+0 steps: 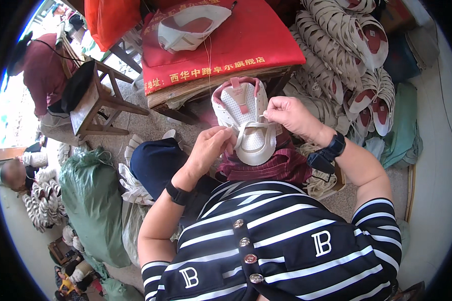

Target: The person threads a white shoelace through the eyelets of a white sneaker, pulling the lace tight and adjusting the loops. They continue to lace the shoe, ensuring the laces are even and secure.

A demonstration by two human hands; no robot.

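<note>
A white shoe upper [256, 152] with pink lining and a mesh tongue [236, 104] lies over my lap on a dark red striped cloth [291, 161]. A white shoelace [251, 125] runs across it, looped over the tongue's lower part. My right hand [290, 116] pinches a lace end between thumb and forefinger at the upper's right side. At the left edge, my left hand [213, 144] is closed with its fingertips on the lace; part of its grip is hidden. Another white upper [193, 30] rests on the red-covered table ahead, with thin threads hanging from it.
The red table cover [226, 55] is close in front. Stacked shoe uppers [336, 45] stand at the right. On the left are a large green sack [93, 205], a wooden stool [105, 103] and a dark blue cloth [158, 165]. Other people sit farther left.
</note>
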